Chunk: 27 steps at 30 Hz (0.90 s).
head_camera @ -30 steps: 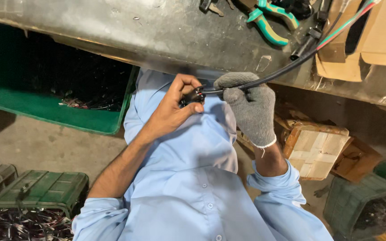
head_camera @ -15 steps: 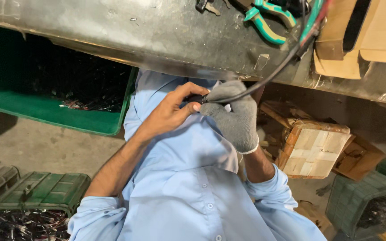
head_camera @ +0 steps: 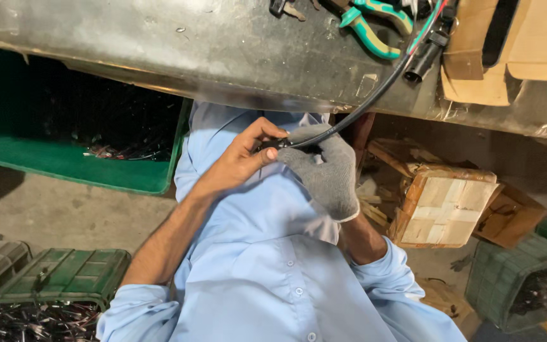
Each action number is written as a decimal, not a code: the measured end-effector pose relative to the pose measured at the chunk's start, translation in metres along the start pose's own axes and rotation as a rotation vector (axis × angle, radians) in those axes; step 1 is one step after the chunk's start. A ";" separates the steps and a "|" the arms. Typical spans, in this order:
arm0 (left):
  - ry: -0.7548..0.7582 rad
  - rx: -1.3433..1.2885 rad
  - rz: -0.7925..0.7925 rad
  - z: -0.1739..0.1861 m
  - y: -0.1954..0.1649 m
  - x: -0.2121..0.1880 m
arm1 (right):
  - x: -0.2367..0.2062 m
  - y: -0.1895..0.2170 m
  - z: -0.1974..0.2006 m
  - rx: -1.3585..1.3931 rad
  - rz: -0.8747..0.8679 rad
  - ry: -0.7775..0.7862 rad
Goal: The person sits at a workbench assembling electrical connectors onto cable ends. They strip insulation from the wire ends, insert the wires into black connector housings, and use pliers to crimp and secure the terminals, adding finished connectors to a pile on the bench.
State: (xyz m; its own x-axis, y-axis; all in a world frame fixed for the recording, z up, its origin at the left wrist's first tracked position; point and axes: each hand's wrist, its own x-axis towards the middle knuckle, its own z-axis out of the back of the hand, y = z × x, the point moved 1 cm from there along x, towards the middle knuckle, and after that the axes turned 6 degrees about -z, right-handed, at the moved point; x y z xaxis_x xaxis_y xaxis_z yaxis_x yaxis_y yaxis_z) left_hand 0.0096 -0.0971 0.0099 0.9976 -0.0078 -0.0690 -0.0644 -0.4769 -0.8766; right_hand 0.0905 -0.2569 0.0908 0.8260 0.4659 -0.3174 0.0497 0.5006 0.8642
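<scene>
Below the edge of the worn metal table (head_camera: 159, 44), both hands meet in front of the light blue shirt (head_camera: 273, 253). The bare left hand (head_camera: 238, 158) pinches the end of a black cable (head_camera: 375, 95) between thumb and fingers. The gloved right hand (head_camera: 327, 168) is closed around the same cable just beside it. The cable runs up onto the table, near green-handled pliers (head_camera: 371, 22).

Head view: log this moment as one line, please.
left hand: bare, pinching cable end | right hand: gloved, gripping cable | cable runs up onto bench | pliers on bench, untouched
</scene>
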 end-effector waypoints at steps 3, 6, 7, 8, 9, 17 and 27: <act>-0.066 0.270 -0.063 -0.014 -0.002 -0.006 | 0.002 -0.011 -0.011 0.042 -0.247 -0.134; -0.108 0.417 0.053 -0.016 -0.002 -0.013 | 0.008 -0.017 -0.013 -0.141 -0.043 -0.085; -0.100 0.327 0.108 -0.013 -0.001 -0.013 | 0.009 -0.020 -0.015 -0.050 -0.073 -0.061; -0.087 0.235 0.158 -0.010 0.001 -0.011 | 0.010 -0.023 -0.016 0.036 -0.100 -0.041; -0.051 0.159 0.127 -0.006 0.002 -0.010 | 0.011 -0.025 -0.016 0.124 -0.123 -0.019; -0.173 0.506 -0.098 -0.020 0.012 -0.014 | 0.015 -0.042 -0.018 0.051 -0.111 0.002; -0.167 0.251 -0.162 0.006 -0.020 -0.006 | 0.055 0.022 0.037 -0.660 0.620 -0.334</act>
State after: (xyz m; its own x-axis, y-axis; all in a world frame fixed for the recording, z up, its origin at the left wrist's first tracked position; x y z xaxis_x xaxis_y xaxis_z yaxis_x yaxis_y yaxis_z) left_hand 0.0051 -0.0820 0.0253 0.9786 0.2048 0.0220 0.0696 -0.2285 -0.9710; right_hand 0.1579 -0.2465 0.1069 0.7213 0.6049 0.3375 -0.6908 0.5922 0.4150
